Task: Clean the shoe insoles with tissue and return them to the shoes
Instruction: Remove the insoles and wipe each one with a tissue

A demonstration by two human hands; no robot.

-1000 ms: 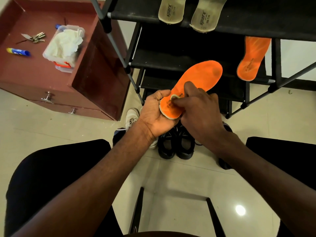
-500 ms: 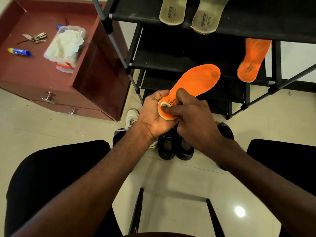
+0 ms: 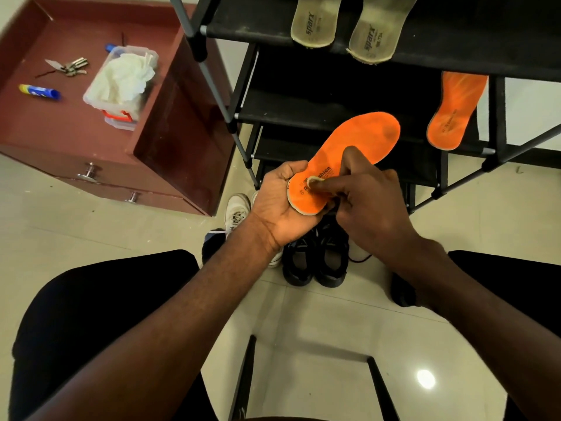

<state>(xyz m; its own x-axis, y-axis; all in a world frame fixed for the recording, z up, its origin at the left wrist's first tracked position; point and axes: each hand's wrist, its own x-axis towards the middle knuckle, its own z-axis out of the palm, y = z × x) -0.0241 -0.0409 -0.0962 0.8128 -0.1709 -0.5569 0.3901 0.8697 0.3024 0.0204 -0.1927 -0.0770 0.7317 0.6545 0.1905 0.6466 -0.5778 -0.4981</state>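
Frame centre: left hand (image 3: 283, 205) cupping heel of orange insole (image 3: 349, 156), grip curled round its edge. Right hand (image 3: 368, 205) pinching small tissue wad (image 3: 314, 181), fingers bent, pressing it onto heel print. Second orange insole (image 3: 455, 110) lying on shoe rack (image 3: 273, 28), upper right.

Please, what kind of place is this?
Probably a home entryway or shoe corner: a black shoe rack holding insoles, black shoes on the tiled floor, and keys on a wooden drawer unit.
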